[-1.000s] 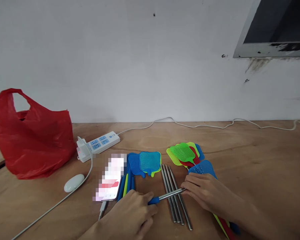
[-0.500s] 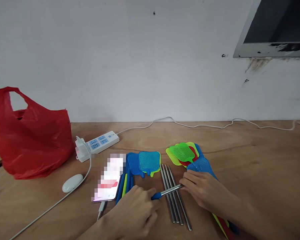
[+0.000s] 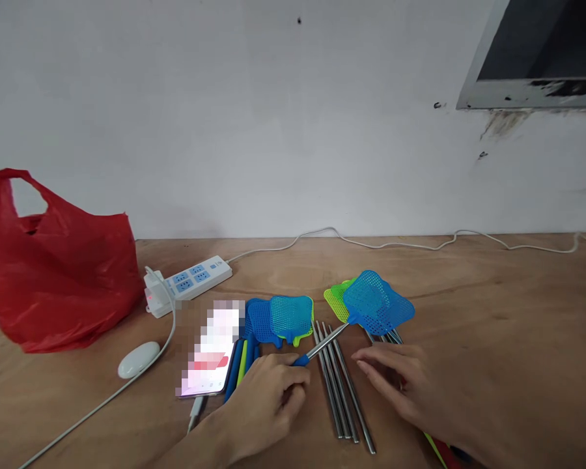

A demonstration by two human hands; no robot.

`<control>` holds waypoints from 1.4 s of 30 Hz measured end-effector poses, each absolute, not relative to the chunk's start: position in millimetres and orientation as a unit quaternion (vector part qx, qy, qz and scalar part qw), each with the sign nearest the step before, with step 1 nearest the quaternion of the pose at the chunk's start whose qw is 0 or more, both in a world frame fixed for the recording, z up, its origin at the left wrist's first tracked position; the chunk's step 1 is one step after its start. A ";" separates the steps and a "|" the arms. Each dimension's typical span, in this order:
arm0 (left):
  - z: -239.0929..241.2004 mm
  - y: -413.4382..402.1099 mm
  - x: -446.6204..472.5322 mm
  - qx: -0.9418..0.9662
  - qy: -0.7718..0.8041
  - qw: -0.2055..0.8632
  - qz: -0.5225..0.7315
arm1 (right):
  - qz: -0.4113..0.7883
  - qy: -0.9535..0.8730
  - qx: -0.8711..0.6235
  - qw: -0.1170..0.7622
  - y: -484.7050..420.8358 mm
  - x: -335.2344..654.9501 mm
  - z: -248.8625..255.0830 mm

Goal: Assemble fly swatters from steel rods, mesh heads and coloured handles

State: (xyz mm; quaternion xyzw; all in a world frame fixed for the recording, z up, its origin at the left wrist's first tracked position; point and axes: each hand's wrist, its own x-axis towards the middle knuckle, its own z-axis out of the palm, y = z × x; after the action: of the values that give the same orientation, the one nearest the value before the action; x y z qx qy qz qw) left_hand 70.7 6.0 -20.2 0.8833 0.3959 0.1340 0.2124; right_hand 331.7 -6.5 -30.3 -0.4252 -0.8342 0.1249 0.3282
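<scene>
My left hand [image 3: 268, 397] is closed round the blue handle of a fly swatter [image 3: 333, 335], whose metal rod slants up to a blue mesh head. That head overlaps another blue swatter head [image 3: 395, 312] and yellow-green ones [image 3: 334, 301] behind it. My right hand [image 3: 395, 374] hovers to the right of the rod, fingers loosely bent and apart, touching nothing I can make out. Between the hands lie several metal rods [image 3: 339, 384], side by side. Loose blue and yellow-green swatter heads [image 3: 292, 316] rest left of them, above several blue and yellow-green handles [image 3: 241, 365].
A phone [image 3: 209, 358] with a cable lies left of the handles. Farther left are a white power strip [image 3: 195, 280], a white mouse-like object [image 3: 139, 359] and a red plastic bag [image 3: 68, 280]. A white cord [image 3: 385, 245] runs along the wall.
The swatter's head has swung up and away from my right hand, which has let go of it. My left hand keeps its hold on the handle.
</scene>
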 end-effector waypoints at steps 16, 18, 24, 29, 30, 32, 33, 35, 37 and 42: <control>-8.7 -8.7 72.2 0.897 0.287 0.311 0.127 | 0.636 -0.451 -0.407 0.476 2.4 289.2 -21.4; -6.6 -10.3 71.0 0.900 0.278 0.318 0.109 | 0.642 -0.431 -0.401 0.491 3.4 289.3 -19.5; -6.1 -12.7 64.2 0.901 0.280 0.310 0.113 | 0.571 -0.400 -0.433 0.571 23.0 301.7 -24.0; -7.6 -8.0 64.9 0.900 0.297 0.288 0.138 | 0.512 -0.425 -0.476 0.574 37.0 312.7 -33.9; -8.3 -7.5 65.7 0.900 0.307 0.278 0.135 | 0.500 -0.439 -0.483 0.570 38.2 314.0 -35.1; -10.8 -6.5 67.1 0.903 0.317 0.261 0.125 | 0.475 -0.456 -0.500 0.563 39.8 316.3 -35.5; -12.7 -6.0 67.5 0.906 0.318 0.253 0.122 | 0.465 -0.457 -0.510 0.562 40.6 317.5 -34.9; -17.2 -4.0 67.9 0.911 0.321 0.226 0.125 | 0.449 -0.455 -0.529 0.559 42.4 320.9 -33.0; -21.5 -1.0 67.6 0.914 0.334 0.185 0.142 | 0.442 -0.460 -0.539 0.551 44.3 324.9 -32.3; -25.0 7.6 64.5 0.902 0.376 0.119 0.178 | 0.300 -0.592 -0.566 0.490 45.9 332.5 -44.3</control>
State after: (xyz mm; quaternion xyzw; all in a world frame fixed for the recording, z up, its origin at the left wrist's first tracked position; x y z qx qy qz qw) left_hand 64.5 7.6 -25.0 0.9015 0.3762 0.1776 0.1191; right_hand 332.5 45.9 -44.3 -0.5658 -0.5916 0.2999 0.4899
